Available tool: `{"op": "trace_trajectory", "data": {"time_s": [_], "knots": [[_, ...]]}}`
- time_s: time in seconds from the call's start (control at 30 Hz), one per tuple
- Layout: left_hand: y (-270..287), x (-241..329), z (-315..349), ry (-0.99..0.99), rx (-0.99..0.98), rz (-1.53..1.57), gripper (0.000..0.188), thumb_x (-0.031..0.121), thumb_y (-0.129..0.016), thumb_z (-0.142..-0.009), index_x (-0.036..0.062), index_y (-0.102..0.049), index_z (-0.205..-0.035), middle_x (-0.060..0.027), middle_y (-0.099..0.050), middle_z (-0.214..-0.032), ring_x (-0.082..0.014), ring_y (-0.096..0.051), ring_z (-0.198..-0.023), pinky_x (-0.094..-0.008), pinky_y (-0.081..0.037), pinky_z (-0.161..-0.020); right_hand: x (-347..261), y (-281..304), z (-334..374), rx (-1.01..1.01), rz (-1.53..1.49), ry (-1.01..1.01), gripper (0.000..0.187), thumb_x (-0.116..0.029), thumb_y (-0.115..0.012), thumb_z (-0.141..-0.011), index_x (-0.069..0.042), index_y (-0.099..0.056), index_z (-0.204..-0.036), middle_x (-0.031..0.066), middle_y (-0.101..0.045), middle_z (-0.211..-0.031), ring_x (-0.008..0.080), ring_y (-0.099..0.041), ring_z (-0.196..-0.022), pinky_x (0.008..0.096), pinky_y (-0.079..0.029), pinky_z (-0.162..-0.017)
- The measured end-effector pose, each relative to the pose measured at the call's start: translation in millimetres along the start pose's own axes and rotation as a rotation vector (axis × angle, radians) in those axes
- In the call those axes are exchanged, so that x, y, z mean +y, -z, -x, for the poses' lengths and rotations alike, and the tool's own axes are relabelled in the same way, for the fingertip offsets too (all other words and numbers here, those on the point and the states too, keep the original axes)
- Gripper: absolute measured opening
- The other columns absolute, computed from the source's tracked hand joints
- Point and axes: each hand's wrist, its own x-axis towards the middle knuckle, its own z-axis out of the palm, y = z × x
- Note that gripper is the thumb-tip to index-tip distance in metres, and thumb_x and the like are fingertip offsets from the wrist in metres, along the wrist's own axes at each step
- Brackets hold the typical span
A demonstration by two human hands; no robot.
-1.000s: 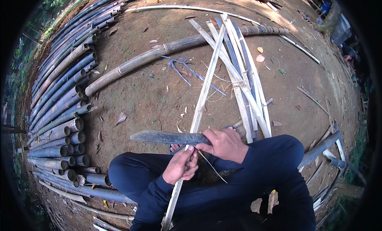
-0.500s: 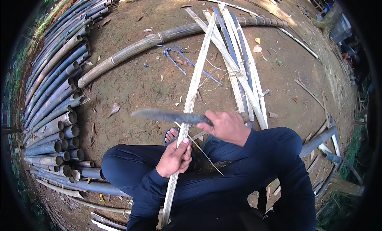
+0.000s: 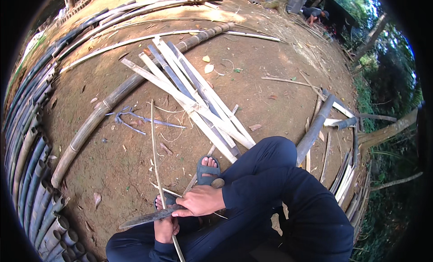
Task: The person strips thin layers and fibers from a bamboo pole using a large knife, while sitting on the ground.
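Note:
My right hand (image 3: 198, 201) is closed round the handle of a long machete (image 3: 143, 219), its rounded handle end poking out behind the hand. The dark blade points left and lies across a pale bamboo strip (image 3: 156, 163). Just below the blade, my left hand (image 3: 165, 228) grips this strip, partly covered by the blade. The strip stands out edge-on, running from my lap up over the ground. Beyond my sandalled foot (image 3: 208, 168) lies a pile of split bamboo slats (image 3: 203, 109), pale and dark.
A thick bamboo pole (image 3: 97, 115) curves across the ground under the slats. Stacked bamboo poles (image 3: 34, 167) line the left side. Blue twine (image 3: 135, 122) lies on the dirt. At right is a dark bamboo piece (image 3: 318, 126); a person (image 3: 314, 15) crouches far off.
My view has swung to the right. The strip has turned from its broad face to its narrow edge, and the machete blade now sits lower, close to my left hand.

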Motion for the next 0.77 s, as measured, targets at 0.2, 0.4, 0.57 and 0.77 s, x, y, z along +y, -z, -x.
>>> {"op": "trace_trajectory", "data": {"time_s": [0.2,0.4,0.57,0.77], "knots": [[-20,-12,1,-0.075,0.053,-0.159,0.019,0.012,-0.065,-0.093,0.0071,-0.05,-0.103,0.0014,-0.049,-0.064,-0.0055,-0.039,-0.037,-0.0223,-0.028,-0.032,10,-1,31,0.055,-0.048,-0.005,0.063,-0.056,-0.041,-0.1,0.001,-0.059,-0.083,0.021,-0.058,-0.059,0.0432,-0.062,-0.059,0.0524,-0.049,-0.056],[-16,-4,5,-0.05,0.138,-0.228,0.029,0.028,-0.055,-0.101,0.0012,-0.059,-0.112,0.0034,-0.046,-0.064,-0.0018,-0.034,-0.038,-0.0214,-0.026,-0.032,58,13,-2,0.172,0.15,-0.174,0.064,-0.059,-0.041,-0.099,0.0,-0.062,-0.086,0.0213,-0.06,-0.059,0.0423,-0.064,-0.058,0.0501,-0.051,-0.059],[-18,-9,2,0.01,0.157,-0.168,0.029,0.03,-0.055,-0.102,0.0029,-0.061,-0.11,0.0032,-0.049,-0.066,-0.002,-0.036,-0.04,-0.0214,-0.027,-0.034,39,4,9,0.123,0.181,0.012,0.059,-0.057,-0.043,-0.099,-0.003,-0.065,-0.086,0.0211,-0.062,-0.061,0.0404,-0.065,-0.057,0.0492,-0.051,-0.057],[-24,-12,3,-0.104,0.15,-0.112,0.025,0.024,-0.06,-0.099,0.0013,-0.062,-0.111,0.0042,-0.052,-0.067,-0.0014,-0.038,-0.044,-0.0205,-0.027,-0.039,100,27,-20,0.14,0.162,-0.258,0.063,-0.062,-0.04,-0.098,-0.005,-0.067,-0.094,0.0228,-0.065,-0.064,0.0393,-0.07,-0.064,0.0525,-0.055,-0.06]]}}
